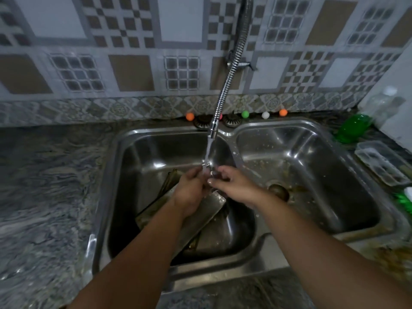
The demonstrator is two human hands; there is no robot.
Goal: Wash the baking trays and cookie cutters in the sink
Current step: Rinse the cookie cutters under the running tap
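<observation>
Both hands meet under the running water in the left basin of the steel double sink [124,152]. My left hand [191,188] and my right hand [231,186] each pinch a small shiny metal cookie cutter [208,169] between their fingertips, right in the stream. Water falls from the spout of the flexible spring faucet [225,85] onto the cutter. Below my hands, metal baking trays [200,217] lie tilted in the left basin, partly hidden by my forearms.
The right basin [312,175] holds food scraps around its drain. A green bottle [352,128], a clear plastic container [381,163] and a green scrubber [405,199] sit on the counter at right. Small coloured balls [245,114] line the back ledge. Grey marble counter [49,186] lies left.
</observation>
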